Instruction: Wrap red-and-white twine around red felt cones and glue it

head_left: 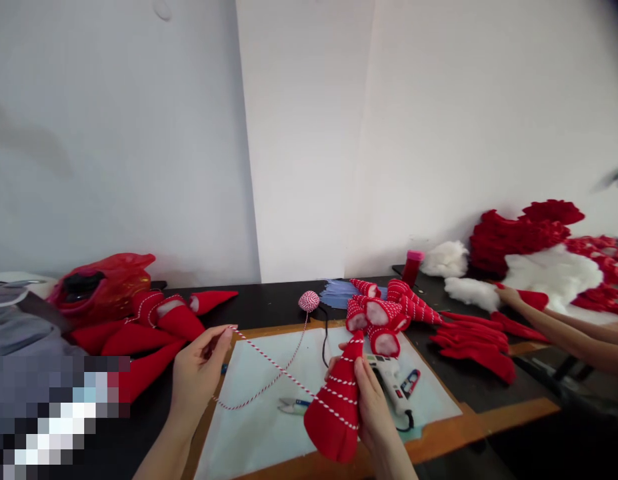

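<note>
Red fabric cone held over the white sheet in the right hand, fingers closed about its upper part. Striped cord wraps the cone in spaced turns; one length runs straight to the left hand, pinched at thumb and fingertips. Slack cord leads to a ball on the dark tabletop. Blue-handled snips on sheet; white glue gun near right hand.
</note>
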`<action>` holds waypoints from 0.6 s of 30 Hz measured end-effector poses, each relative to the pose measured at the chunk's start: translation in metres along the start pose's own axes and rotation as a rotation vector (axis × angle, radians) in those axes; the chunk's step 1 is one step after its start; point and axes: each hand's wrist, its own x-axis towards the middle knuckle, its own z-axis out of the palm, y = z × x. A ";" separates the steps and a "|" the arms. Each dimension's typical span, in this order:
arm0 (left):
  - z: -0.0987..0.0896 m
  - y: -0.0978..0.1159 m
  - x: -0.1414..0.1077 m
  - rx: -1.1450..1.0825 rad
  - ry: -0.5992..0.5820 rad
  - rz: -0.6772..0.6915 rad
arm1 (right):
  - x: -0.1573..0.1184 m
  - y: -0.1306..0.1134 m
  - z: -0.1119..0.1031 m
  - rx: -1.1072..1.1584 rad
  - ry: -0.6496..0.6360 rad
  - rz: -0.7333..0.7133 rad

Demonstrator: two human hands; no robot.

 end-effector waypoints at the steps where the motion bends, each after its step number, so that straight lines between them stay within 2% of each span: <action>1: 0.000 -0.006 0.000 0.004 -0.014 -0.013 | -0.001 -0.001 0.000 0.015 0.003 0.014; 11: -0.002 -0.048 -0.021 0.072 -0.101 -0.077 | 0.000 -0.007 0.006 0.136 -0.035 0.000; 15: 0.008 -0.048 -0.028 0.127 -0.203 -0.047 | -0.005 -0.013 0.019 0.267 -0.123 0.108; 18: 0.021 -0.038 -0.045 0.183 -0.330 -0.004 | -0.004 -0.020 0.037 0.374 -0.098 0.193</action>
